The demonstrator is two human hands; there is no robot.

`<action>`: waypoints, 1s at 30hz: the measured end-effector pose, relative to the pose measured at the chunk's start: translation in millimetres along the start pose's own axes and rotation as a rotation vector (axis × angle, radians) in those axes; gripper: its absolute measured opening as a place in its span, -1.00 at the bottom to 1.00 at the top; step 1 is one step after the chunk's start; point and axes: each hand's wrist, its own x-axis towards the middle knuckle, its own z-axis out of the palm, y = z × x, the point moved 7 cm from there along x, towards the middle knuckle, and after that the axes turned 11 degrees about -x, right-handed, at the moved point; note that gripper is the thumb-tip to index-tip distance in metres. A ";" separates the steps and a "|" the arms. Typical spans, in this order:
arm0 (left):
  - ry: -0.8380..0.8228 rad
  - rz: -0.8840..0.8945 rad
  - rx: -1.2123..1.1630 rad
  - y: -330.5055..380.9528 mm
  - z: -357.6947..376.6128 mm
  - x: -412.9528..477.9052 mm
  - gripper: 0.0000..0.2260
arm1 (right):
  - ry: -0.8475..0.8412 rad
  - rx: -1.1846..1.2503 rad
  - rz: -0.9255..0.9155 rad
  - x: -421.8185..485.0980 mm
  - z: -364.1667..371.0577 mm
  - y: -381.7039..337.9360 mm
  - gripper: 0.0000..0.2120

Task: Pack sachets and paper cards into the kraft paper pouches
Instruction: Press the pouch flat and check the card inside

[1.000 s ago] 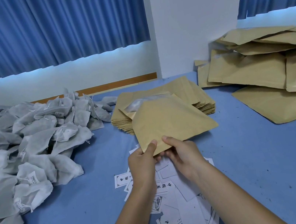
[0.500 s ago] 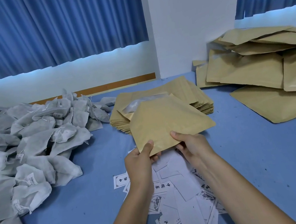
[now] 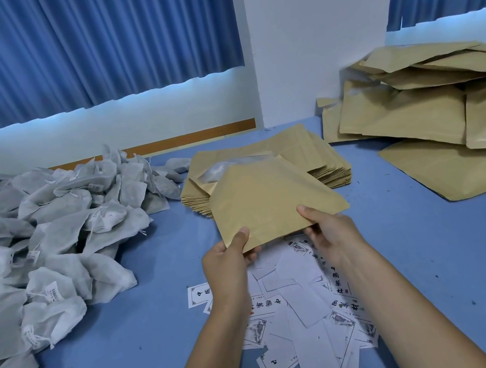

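Observation:
I hold one flat kraft paper pouch (image 3: 269,198) above the blue table, tilted with its near edge toward me. My left hand (image 3: 226,258) pinches its near left corner, thumb on top. My right hand (image 3: 328,230) grips the near right edge, thumb on top and fingers under it. Behind it lies a stack of empty kraft pouches (image 3: 304,155). White paper cards (image 3: 306,307) with black print are scattered on the table under my wrists. A big heap of grey-white sachets (image 3: 40,241) with barcode labels fills the left side.
A loose pile of larger kraft pouches (image 3: 435,121) sits at the back right against the white wall. Blue curtains hang behind the table (image 3: 436,248). Bare blue tabletop lies to the right of the cards and between the sachets and cards.
My right hand slid rightward along the pouch's near edge, away from my left hand. The pouch stayed roughly in place above the cards.

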 end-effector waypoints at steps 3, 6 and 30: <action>0.002 -0.003 0.007 0.1 -1.2 -0.6 -0.87 | 0.022 -0.023 -0.021 2.3 -7.1 -5.6 -0.87; 0.006 -0.006 0.007 0.0 -0.1 -1.7 -0.88 | -0.008 -0.031 0.012 4.5 -7.5 -4.4 -0.88; -0.128 -0.061 -0.025 22.5 23.1 9.0 -0.89 | -0.003 -0.432 -0.249 -10.4 -28.0 -48.4 -0.90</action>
